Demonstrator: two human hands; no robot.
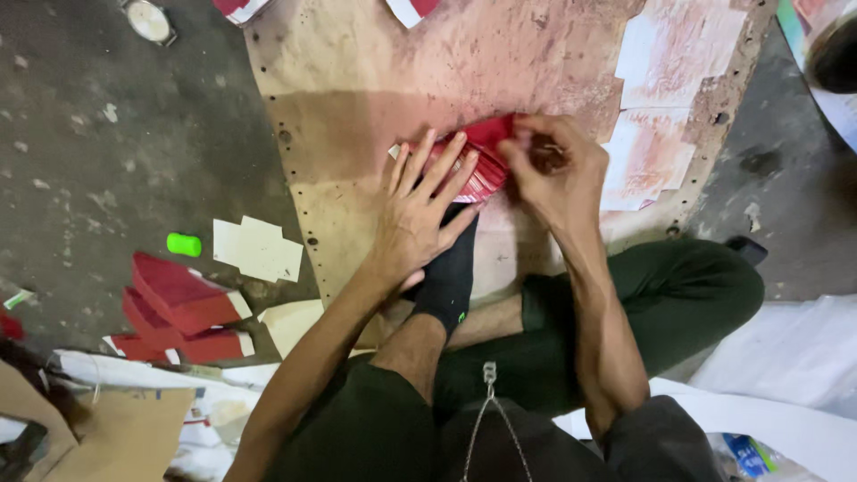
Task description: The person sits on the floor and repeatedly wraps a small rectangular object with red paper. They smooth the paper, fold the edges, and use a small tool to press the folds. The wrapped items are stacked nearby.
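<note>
While the left hand flattens it, red paper meets the right hand.

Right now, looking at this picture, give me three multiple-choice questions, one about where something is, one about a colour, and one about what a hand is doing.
1. Where does the small green cap lie?
A. on the dark floor left of the board
B. on the red piece
C. on the person's knee

2. What colour is the sock?
A. white
B. black
C. yellow

3. How does the left hand rest?
A. closed in a fist
B. lifted in the air
C. flat, fingers spread on the red folded piece

Answers: 1 A, the cap sits on the floor beside the tan board. 2 B, the foot is clad in black. 3 C, its fingers lie splayed across the red piece while the right hand pinches its upper edge.
</note>
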